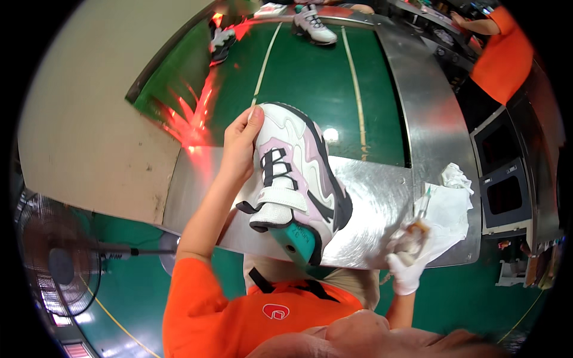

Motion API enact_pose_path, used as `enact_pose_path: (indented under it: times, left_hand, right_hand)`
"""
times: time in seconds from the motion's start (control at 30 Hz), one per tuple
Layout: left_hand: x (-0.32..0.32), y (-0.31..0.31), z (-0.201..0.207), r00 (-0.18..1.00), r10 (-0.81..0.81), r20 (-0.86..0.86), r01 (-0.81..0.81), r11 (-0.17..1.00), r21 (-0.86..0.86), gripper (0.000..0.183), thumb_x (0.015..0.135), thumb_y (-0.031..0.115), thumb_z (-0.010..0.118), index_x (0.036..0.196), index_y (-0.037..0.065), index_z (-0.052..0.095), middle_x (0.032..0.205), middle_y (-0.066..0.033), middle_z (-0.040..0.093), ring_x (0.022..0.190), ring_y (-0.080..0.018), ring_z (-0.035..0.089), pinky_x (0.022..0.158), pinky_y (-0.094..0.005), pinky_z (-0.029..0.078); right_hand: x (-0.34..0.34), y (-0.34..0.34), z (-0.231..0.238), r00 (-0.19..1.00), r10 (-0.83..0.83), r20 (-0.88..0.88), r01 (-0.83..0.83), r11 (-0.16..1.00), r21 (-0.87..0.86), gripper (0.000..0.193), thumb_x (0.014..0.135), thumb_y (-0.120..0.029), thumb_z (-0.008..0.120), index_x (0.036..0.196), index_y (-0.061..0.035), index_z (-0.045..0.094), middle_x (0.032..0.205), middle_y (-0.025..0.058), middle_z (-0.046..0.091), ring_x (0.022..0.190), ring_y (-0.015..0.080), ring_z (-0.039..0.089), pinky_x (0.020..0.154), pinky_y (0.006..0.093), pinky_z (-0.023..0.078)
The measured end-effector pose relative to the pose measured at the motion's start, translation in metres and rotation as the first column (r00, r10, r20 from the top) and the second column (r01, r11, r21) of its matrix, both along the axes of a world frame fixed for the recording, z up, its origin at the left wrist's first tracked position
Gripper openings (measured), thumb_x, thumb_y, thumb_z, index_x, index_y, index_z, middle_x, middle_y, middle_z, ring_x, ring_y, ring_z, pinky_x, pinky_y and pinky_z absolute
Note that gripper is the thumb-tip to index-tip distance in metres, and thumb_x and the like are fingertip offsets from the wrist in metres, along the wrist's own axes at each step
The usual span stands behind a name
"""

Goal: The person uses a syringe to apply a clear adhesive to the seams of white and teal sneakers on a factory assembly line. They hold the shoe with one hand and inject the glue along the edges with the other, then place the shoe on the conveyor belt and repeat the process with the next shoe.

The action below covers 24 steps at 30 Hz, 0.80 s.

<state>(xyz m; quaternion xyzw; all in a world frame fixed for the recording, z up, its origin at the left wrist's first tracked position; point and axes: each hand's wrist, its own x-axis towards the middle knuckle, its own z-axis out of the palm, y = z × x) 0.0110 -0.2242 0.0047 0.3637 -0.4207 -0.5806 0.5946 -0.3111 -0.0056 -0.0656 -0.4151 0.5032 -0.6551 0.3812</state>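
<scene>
Right hand (406, 265), near right: white-gloved, motion-blurred over the metal table (373, 209); a slim pointed tool (425, 203) shows at its fingertips, but whether the fingers are closed on it cannot be told. Teal last (297, 240), near centre: seated in the heel opening of the shoe, its end exposed; a knock here could, in judgement, jar the shoe out of line. Shoe (307, 161), one, white and lilac with black trim: centre, above the table, heel near, toe far, tilted; contact with the table cannot be told. White cloth (456, 209), right: lying rumpled beneath and beyond the tool; a loose fold might snag the point. Left hand (242, 140), left of centre: bare, gripping the toe, thumb uppermost; held at that one end, the shoe could twist or drop at the heel if the pinch slackens, and bare skin might smudge the pale upper. Green belt (304, 77), beyond: marked by two pale lines. Second shoe (313, 27), far centre: on the belt, apart from the work.
</scene>
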Motion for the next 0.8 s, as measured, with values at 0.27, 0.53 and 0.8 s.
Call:
enact_pose_path:
  times: [0.27,0.53,0.8]
  left_hand:
    - [-0.102,-0.092,0.066,0.783,-0.165,0.6,0.351,0.913,-0.207,0.036,0.094,0.026,0.068,0.114,-0.003,0.066,0.1,-0.0027,0.066,0.09,-0.0083,0.058,0.08,-0.0234,0.046]
    - [-0.141,-0.383,0.012,0.76,0.575,0.302,-0.449,0.801,-0.395,0.04,0.083,0.031,0.075,0.093,-0.008,0.071,0.09,-0.0166,0.073,0.076,-0.0235,0.069,0.07,-0.0357,0.053]
    - [-0.214,-0.395,-0.154,0.775,0.328,0.539,-0.243,0.944,-0.225,0.037,0.084,0.021,0.069,0.106,-0.005,0.056,0.089,-0.0165,0.067,0.079,-0.0302,0.066,0.069,-0.0388,0.053]
  right_hand:
    - [0.011,-0.001,-0.01,0.616,-0.264,-0.742,0.283,0.954,-0.105,0.084,0.06,-0.014,0.086,0.132,-0.0015,0.045,0.109,0.0151,0.059,0.09,0.0254,0.061,0.08,0.0374,0.051]
    - [0.008,-0.011,0.014,0.612,-0.313,-0.726,0.323,0.937,-0.132,0.086,0.057,-0.019,0.09,0.129,0.0006,0.049,0.103,0.0157,0.061,0.086,0.0282,0.063,0.079,0.0379,0.052]
    - [0.009,-0.022,0.006,0.603,-0.277,-0.748,0.35,0.935,-0.065,0.085,0.058,-0.015,0.089,0.131,0.0005,0.048,0.104,0.0153,0.06,0.086,0.0249,0.061,0.077,0.0355,0.052]
